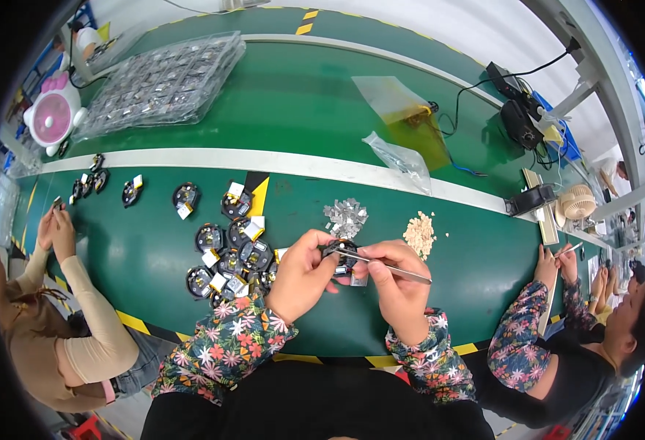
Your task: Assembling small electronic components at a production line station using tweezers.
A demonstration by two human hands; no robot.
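My left hand (300, 275) is closed around a small round black device (343, 258) with electronic parts inside. In my right hand (398, 282) a pair of metal tweezers (403, 273) is pinched, its tips reaching over the device. A small silvery piece (359, 279) shows just below the device; what it is, I cannot tell. Left of my left hand lies a cluster of similar black round devices (255, 254), several with white-and-yellow parts attached. Beyond my hands are a heap of small grey pieces (345, 217) and a heap of small tan pieces (420, 235).
A white rail (278, 163) crosses the green bench. Behind it lie stacked clear trays (165, 81), a plastic bag (402, 161) and a yellow film sheet (421, 136). A pink fan (51, 117) stands far left, a beige fan (577, 202) right. Co-workers sit on both sides.
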